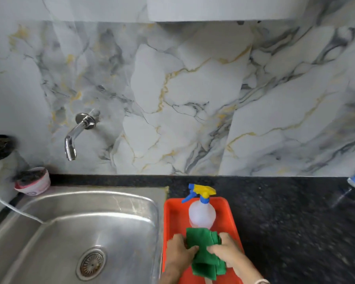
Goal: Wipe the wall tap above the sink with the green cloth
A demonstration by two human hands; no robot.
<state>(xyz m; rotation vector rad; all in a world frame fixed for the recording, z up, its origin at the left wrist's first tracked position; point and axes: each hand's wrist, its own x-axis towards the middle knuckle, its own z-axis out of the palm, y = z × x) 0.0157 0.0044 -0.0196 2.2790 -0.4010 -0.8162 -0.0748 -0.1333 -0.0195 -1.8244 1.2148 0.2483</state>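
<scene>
Both hands held the green cloth (206,253) over the red tray (172,218), my left hand (179,252) pinching one edge, my right hand (228,253) closed on the other. To wipe well, I judged I should bunch it into a pad first, then reach up-left to the tap (78,133) on the wall above the sink (49,232).

Glossy chrome tap (78,133); brushed steel sink (94,203); cloth (205,253) soft.

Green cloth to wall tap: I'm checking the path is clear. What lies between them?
In the head view, the steel sink and bare marble wall lie between the green cloth and wall tap; nothing blocks the way.
</scene>
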